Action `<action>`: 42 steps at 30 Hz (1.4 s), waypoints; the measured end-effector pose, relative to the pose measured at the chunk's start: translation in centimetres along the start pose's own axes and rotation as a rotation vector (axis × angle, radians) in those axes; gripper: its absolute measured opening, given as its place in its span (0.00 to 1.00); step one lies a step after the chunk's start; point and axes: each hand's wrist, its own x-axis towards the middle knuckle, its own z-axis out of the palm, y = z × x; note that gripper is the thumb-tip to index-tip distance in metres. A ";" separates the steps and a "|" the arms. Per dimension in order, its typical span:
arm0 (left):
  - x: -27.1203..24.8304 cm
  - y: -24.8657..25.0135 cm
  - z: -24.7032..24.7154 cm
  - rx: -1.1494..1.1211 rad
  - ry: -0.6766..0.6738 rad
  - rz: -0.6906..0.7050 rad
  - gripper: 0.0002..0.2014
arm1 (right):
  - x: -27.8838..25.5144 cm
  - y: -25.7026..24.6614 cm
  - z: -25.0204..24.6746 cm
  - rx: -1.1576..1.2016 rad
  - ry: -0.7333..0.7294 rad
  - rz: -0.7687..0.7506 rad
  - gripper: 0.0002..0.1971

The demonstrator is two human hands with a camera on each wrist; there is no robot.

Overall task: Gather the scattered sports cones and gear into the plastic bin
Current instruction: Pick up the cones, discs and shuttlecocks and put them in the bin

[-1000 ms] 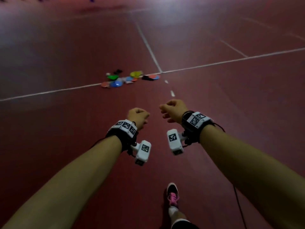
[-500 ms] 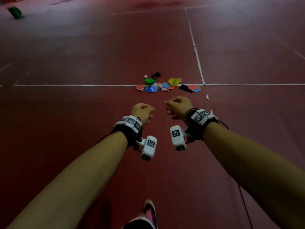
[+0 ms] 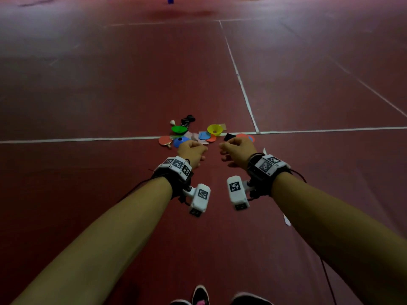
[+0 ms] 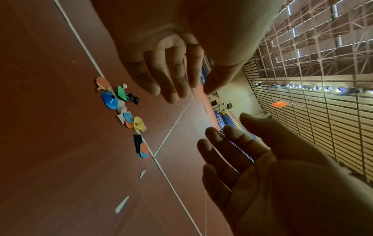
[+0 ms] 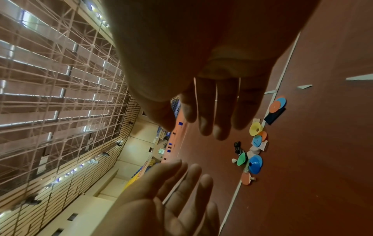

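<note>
A pile of gear lies on the dark red court floor where two white lines meet: a green cone, a yellow cone, a blue cone, flat orange and blue discs, a red paddle, a shuttlecock and a black bundle. My left hand and right hand are held out side by side in the air, short of the pile. Both hold nothing, and their fingers hang loosely. No plastic bin shows in any view.
White court lines cross the floor. Small white scraps lie to the right of my right forearm. My shoes are at the bottom edge. A blue object stands far off across the hall.
I have walked nearer: the pile has grown and now sits just beyond my knuckles. Both hands stay held out in front, empty.
</note>
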 end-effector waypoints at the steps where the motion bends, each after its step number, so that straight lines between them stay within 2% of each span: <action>1: 1.8 0.5 0.2 0.003 0.000 -0.008 0.02 | 1.8 -0.4 -0.1 -0.002 0.002 0.002 0.09; 5: 9.4 2.0 1.8 0.021 -0.016 -0.028 0.02 | 10.3 -1.1 -0.7 0.006 0.039 0.009 0.15; 10: 20.9 4.3 5.0 0.051 0.021 -0.042 0.01 | 23.5 -1.4 -3.0 0.010 0.035 0.016 0.08; 13: 27.8 6.6 7.3 0.070 0.051 -0.049 0.02 | 31.5 -2.2 -5.4 0.026 0.007 0.009 0.09; 16: 34.3 10.4 9.7 0.048 0.079 -0.082 0.05 | 39.2 -4.3 -8.4 0.047 -0.015 0.036 0.10; 20: 41.4 14.7 13.0 -0.059 0.102 -0.109 0.02 | 49.0 -8.2 -12.4 0.086 -0.007 0.034 0.07; 24: 48.9 16.6 15.5 -0.066 0.129 -0.116 0.05 | 57.2 -10.0 -15.2 -0.031 0.001 -0.013 0.09; 26: 52.9 17.1 17.0 -0.082 0.137 -0.165 0.03 | 61.5 -9.9 -16.6 -0.117 0.014 -0.013 0.07; 29: 58.6 17.7 19.9 -0.105 0.106 -0.230 0.01 | 67.7 -9.3 -18.8 -0.152 0.043 0.037 0.05; 33: 68.3 19.2 24.2 -0.121 0.031 -0.231 0.01 | 76.5 -9.1 -21.2 -0.189 0.052 0.076 0.06; 36: 75.8 21.4 28.1 -0.128 -0.039 -0.246 0.04 | 83.3 -9.8 -22.8 -0.242 0.073 0.112 0.05; 42: 85.8 25.1 34.3 -0.122 -0.130 -0.275 0.05 | 94.4 -10.7 -25.3 -0.355 -0.015 0.151 0.06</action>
